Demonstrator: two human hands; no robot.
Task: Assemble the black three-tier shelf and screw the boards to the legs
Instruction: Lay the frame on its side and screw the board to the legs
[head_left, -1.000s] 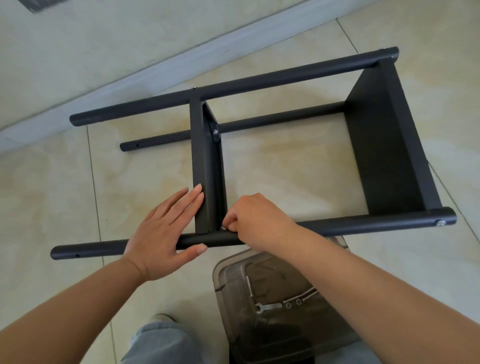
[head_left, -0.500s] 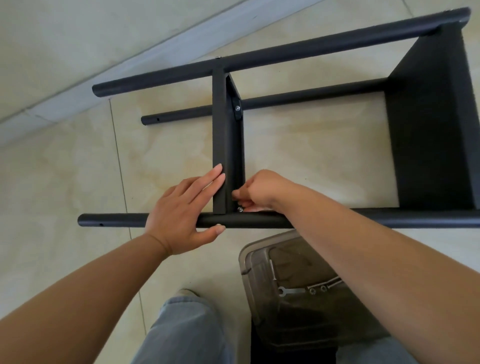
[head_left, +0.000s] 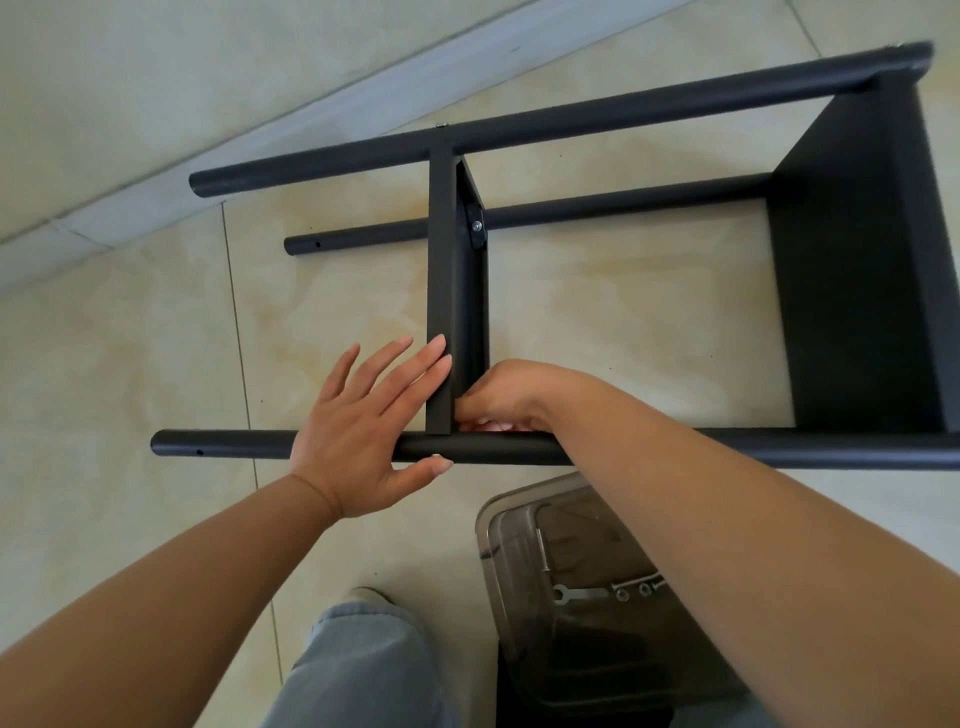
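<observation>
Pale tiled floor (head_left: 130, 374) runs up to a light skirting at the wall. On it lies the black shelf (head_left: 857, 249) on its side, middle board (head_left: 444, 291) between the legs. Left hand (head_left: 363, 431) lies flat, fingers straight against board and near leg (head_left: 727, 449). Right hand (head_left: 506, 397) curls at that joint; its grip is hidden. Smoky bin (head_left: 587, 597) holds a spanner.

one head-worn camera looks steeply down, close above the floor (head_left: 156, 364).
</observation>
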